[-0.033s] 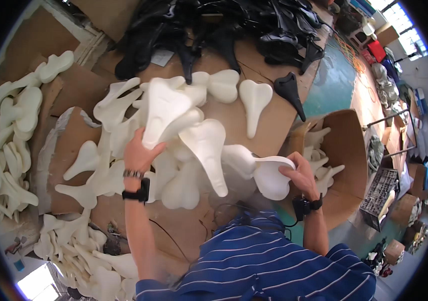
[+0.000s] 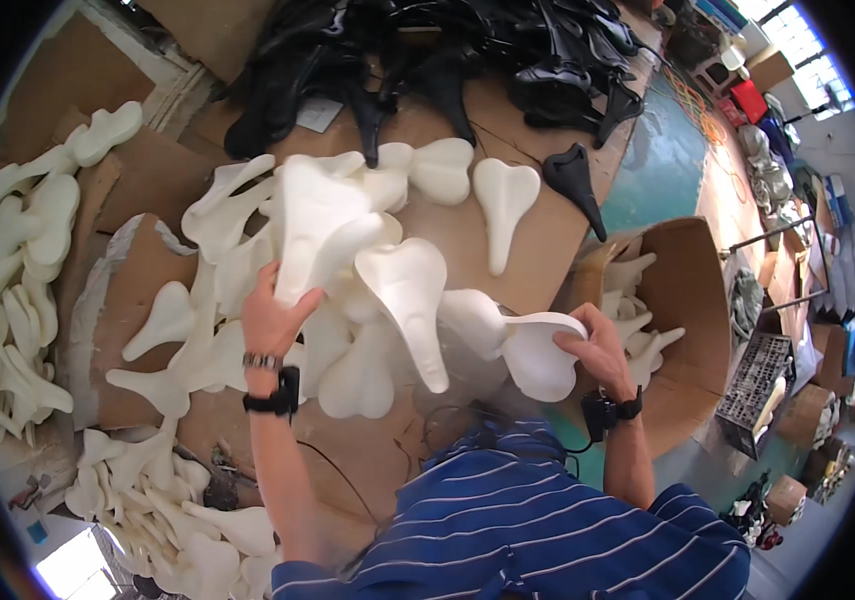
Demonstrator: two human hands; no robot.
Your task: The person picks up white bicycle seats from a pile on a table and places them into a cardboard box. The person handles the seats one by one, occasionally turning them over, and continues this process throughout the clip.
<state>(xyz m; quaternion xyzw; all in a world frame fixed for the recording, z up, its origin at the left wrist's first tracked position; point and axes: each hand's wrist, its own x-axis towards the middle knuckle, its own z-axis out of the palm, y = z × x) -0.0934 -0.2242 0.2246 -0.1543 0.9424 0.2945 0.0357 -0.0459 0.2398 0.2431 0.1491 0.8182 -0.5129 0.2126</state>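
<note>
Beside the heap of cream-white saddle pieces, shaped like bicycle seats, my left hand [image 2: 275, 318] is closed round the narrow nose of a white saddle [image 2: 322, 205], its wide end pointing away from me. My right hand [image 2: 599, 350] grips another white saddle [image 2: 539, 362] by its edge, thumb on top, at the right end of the heap. Between the hands lies a white saddle [image 2: 405, 295] with its nose toward me. Further white saddles [image 2: 359, 375] lie beneath, partly hidden by those above.
Black saddles [image 2: 437, 75] are piled at the far edge of the cardboard-covered table [image 2: 537, 235]. A single black saddle [image 2: 572, 180] lies near its right edge. An open carton [image 2: 692, 320] with white saddles stands at right. More white saddles [image 2: 22, 300] are heaped at left.
My left hand and its saddle have shifted very slightly left, and the whole view has moved a little. My right hand keeps its grip on its saddle.
</note>
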